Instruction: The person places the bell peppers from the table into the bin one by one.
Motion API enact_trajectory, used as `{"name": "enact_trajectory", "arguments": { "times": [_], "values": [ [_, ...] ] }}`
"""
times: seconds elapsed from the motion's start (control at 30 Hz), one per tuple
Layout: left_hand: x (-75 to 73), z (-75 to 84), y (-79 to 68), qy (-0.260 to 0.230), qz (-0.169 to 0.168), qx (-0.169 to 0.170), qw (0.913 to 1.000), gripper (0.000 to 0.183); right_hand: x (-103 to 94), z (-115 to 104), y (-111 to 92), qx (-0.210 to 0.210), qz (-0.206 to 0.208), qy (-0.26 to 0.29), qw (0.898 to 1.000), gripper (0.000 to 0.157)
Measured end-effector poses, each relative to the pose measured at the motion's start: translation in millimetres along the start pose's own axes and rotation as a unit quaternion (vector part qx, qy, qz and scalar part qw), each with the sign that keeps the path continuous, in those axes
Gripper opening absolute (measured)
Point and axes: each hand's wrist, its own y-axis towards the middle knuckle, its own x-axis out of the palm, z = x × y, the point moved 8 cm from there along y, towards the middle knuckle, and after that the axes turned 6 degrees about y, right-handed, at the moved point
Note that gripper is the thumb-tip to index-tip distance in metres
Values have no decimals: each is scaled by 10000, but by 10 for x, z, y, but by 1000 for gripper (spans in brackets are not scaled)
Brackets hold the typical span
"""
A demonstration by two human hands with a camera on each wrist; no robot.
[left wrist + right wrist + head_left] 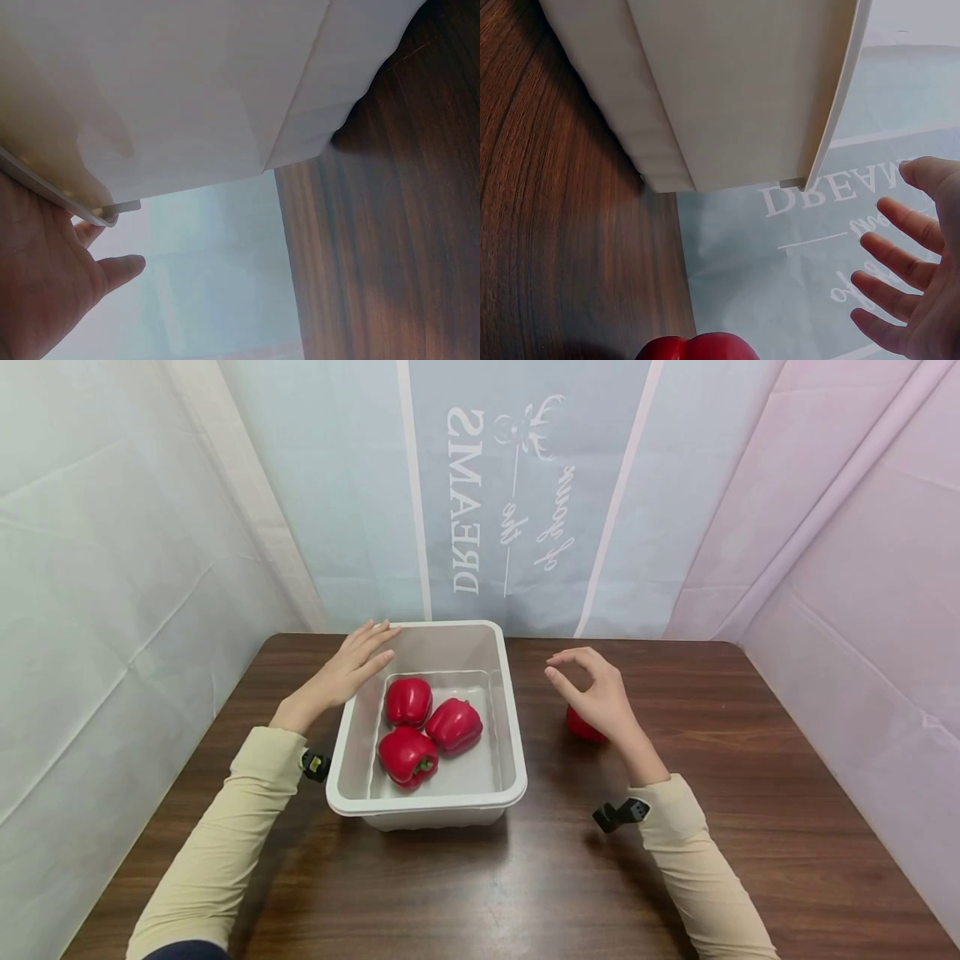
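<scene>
Three red bell peppers lie in a white plastic bin: one at the back, one at the right and one at the front left, its green stem showing. My left hand is at the bin's left rim, fingers extended over its back left corner. To the right of the bin, my right hand hovers with spread, gently bent fingers and nothing between them. Below it, another red bell pepper sits on the table, partly hidden by the hand; its top peeks into the right wrist view.
The bin stands left of centre on a dark wooden table. Behind the table hangs a blue-grey curtain with white lettering, and pale cloth walls enclose both sides. A small black device is at the right wrist, another at the left.
</scene>
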Motion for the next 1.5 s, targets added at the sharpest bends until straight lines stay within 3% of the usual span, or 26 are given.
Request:
{"name": "enact_trajectory", "arguments": {
  "times": [1.5],
  "values": [
    [6, 9, -9, -8, 46, 41, 10000, 56, -86, 155, -124, 237, -165, -127, 9995, 28]
  ]
}}
